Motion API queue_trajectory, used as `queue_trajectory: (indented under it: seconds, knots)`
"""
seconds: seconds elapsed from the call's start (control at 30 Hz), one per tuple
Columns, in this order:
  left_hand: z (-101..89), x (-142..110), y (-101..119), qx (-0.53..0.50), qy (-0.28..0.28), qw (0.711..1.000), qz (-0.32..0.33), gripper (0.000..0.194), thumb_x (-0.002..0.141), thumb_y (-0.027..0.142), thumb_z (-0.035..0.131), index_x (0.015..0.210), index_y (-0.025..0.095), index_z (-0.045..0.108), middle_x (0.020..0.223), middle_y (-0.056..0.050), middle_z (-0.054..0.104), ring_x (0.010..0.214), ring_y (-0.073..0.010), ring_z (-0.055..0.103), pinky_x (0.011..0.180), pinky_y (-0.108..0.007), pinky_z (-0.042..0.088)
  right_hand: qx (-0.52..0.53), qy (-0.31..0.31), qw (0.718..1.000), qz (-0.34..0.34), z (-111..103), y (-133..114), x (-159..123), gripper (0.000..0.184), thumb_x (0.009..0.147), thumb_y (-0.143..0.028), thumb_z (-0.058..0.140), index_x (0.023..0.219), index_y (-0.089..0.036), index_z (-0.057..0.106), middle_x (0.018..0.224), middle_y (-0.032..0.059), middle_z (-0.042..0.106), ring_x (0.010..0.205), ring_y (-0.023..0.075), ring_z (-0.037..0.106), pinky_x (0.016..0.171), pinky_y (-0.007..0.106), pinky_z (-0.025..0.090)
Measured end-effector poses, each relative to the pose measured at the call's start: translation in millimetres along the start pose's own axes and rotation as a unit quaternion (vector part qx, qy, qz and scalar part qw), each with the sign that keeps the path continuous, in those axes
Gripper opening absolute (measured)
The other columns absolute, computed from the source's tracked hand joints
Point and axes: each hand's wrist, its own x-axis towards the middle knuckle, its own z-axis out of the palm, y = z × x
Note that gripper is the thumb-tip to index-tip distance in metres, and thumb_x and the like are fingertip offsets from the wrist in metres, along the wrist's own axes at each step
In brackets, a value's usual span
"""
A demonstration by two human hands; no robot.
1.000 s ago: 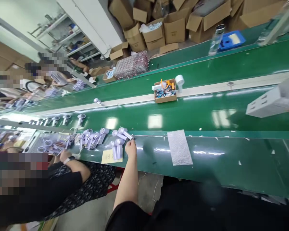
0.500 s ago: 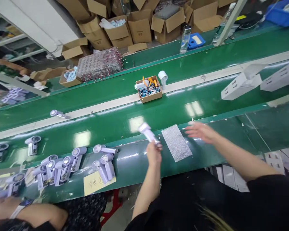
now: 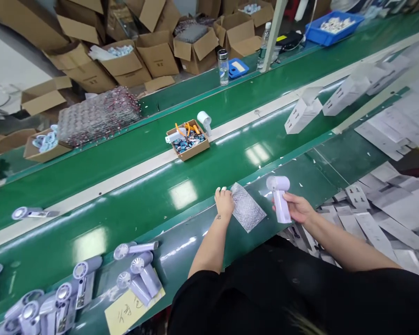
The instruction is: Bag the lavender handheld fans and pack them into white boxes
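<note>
My right hand is closed around the handle of a lilac handheld fan, held upright over the workbench with its round head on top. At the upper left edge of a clear bubble-wrap bag is my left hand, its fingers curled on the edge; the fingertips are partly hidden. The bag lies flat on the dark green bench between both hands. More lilac fans lie to the left, some of them on a yellow paper with handwriting.
A green conveyor runs behind the bench. A small carton of blue parts and orange-handled tools and a white fan-shaped piece stand beyond it. White boxes stand on the right, flat white cartons below them.
The fan has passed from my left hand to my right. My left hand has come to the bag's edge. The view has turned to the right.
</note>
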Motion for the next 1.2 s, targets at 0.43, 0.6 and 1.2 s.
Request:
queue_trajectory:
  seconds: [0.43, 0.6, 1.2]
  knots:
    - [-88.5, -93.8, 57.5, -0.348, -0.051, 0.909, 0.225, 0.022, 0.080, 0.008, 0.042, 0.080, 0.017, 0.062, 0.082, -0.004, 0.063, 0.077, -0.0142, 0.058, 0.069, -0.024, 0.044, -0.029, -0.272, 0.959, 0.080, 60.1, 29.9, -42.3, 0.065, 0.064, -0.017, 0.077, 0.119, -0.020, 0.044, 0.098, 0.0077, 0.066, 0.078, 0.0216, 0.069, 0.063, 0.033, 0.059]
    - [-77.7, -98.1, 54.4, -0.420, -0.029, 0.901, 0.101, 0.015, 0.069, 0.005, 0.047, 0.066, 0.016, 0.057, 0.069, 0.000, 0.058, 0.067, -0.0119, 0.053, 0.062, -0.022, 0.040, -0.098, -0.228, 0.964, 0.091, 64.9, 22.5, -39.8, 0.058, 0.063, -0.018, 0.077, 0.114, -0.016, 0.050, 0.093, 0.0072, 0.066, 0.075, 0.0196, 0.068, 0.061, 0.030, 0.058]
    - [-53.6, -114.7, 84.3, -0.392, -0.077, 0.905, 0.142, 0.021, 0.078, 0.031, 0.063, 0.096, 0.019, 0.062, 0.089, -0.005, 0.061, 0.082, -0.0157, 0.057, 0.078, -0.030, 0.044, -0.132, 0.104, 0.985, -0.040, 12.3, 90.9, -105.7, 0.042, 0.062, -0.016, 0.071, 0.102, -0.016, 0.059, 0.087, 0.0018, 0.061, 0.067, 0.0109, 0.057, 0.056, 0.021, 0.047]
